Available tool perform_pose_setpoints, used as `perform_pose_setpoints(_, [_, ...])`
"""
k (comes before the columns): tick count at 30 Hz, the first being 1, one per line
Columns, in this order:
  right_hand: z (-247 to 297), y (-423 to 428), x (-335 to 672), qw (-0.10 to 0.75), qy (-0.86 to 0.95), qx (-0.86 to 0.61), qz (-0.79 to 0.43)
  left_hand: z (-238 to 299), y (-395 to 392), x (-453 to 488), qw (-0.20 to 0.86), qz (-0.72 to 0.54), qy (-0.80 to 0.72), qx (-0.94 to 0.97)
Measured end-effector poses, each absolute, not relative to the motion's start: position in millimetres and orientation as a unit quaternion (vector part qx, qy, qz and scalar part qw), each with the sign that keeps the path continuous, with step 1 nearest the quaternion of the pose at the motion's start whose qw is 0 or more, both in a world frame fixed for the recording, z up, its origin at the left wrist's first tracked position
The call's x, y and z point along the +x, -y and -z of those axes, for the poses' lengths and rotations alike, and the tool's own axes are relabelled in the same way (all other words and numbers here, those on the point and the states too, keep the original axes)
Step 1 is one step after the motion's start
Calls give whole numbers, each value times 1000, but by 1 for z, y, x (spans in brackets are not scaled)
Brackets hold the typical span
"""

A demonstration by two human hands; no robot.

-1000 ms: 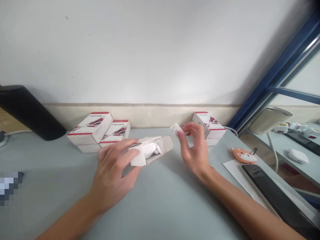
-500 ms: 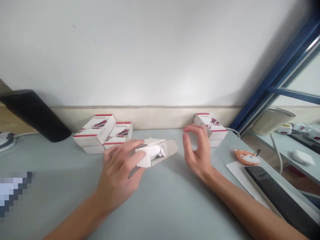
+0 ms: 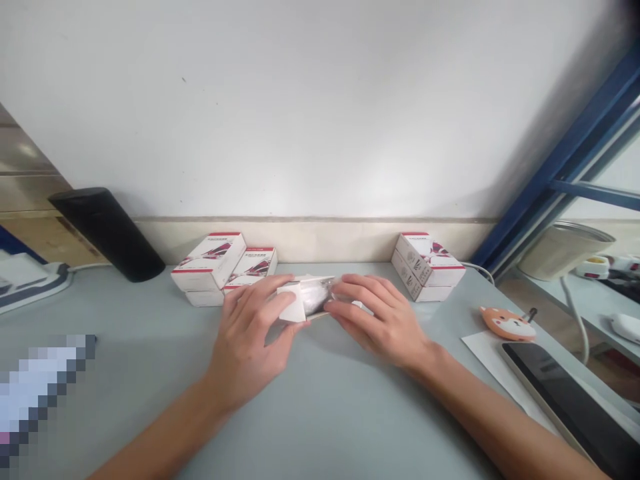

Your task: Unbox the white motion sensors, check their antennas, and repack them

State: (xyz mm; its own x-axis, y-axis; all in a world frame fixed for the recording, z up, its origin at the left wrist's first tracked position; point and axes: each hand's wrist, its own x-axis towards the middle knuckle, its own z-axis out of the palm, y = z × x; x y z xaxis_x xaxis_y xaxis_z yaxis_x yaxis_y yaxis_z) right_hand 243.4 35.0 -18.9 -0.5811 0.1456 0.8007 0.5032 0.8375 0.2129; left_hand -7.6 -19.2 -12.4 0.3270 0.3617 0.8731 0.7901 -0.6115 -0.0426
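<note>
Head view, open white carton [image 3: 316, 298], left hand [image 3: 247, 337], right hand [image 3: 380, 320] clamped on it

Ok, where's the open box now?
In the head view, the open box is held between the left hand and right hand, in front of the stacked boxes.

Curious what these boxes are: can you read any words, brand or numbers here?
Left stack of white-and-red cardboard boxes: a heading and small print, too small to read.
Right stack of boxes: print on top and side, too small to read.
No other readable text shows.
</note>
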Motion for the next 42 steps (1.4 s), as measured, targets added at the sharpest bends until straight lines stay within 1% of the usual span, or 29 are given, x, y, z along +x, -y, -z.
perform_pose_setpoints(5, [28, -36, 245, 442, 859, -190, 173, 11, 20, -7, 243, 449, 377, -773])
perform_pose_setpoints(11, [33, -33, 241, 499, 826, -197, 176, 11, 23, -5, 238, 454, 373, -773])
perform_pose_setpoints(16, [26, -31, 240, 511, 809, -216, 195, 13, 22, -4, 241, 465, 377, -764])
perform_pose_setpoints(19, [24, -33, 241, 520, 806, -226, 170, 15, 21, -5, 240, 471, 381, -759])
perform_pose_setpoints(24, [28, -36, 244, 525, 817, -200, 132, 14, 23, -6, 237, 460, 390, -762])
perform_pose_setpoints(27, [23, -34, 245, 567, 786, -208, 129, 14, 23, -7, 239, 453, 395, -763])
perform_pose_setpoints(30, [20, -39, 247, 614, 725, -284, 127, 17, 21, -8, 226, 465, 404, -755])
perform_pose_setpoints(31, [22, -43, 248, 612, 715, -317, 118, 18, 21, -9, 220, 469, 404, -754])
perform_pose_setpoints(33, [31, -53, 252, 573, 719, -387, 68, 20, 20, -11, 204, 475, 400, -757])
perform_pose_setpoints(37, [55, -68, 261, 411, 749, -511, -89, 20, 21, -12, 167, 469, 398, -770])
perform_pose_setpoints(39, [57, -69, 262, 355, 754, -542, -105, 19, 22, -12, 168, 465, 387, -778])
perform_pose_setpoints(40, [55, -66, 262, 354, 753, -547, -98, 19, 22, -12, 173, 463, 379, -782])
perform_pose_setpoints(41, [51, -63, 260, 373, 748, -542, -86, 18, 23, -12, 180, 460, 372, -786])
perform_pose_setpoints(42, [45, -58, 258, 411, 740, -527, -74, 17, 24, -12, 189, 457, 364, -789])
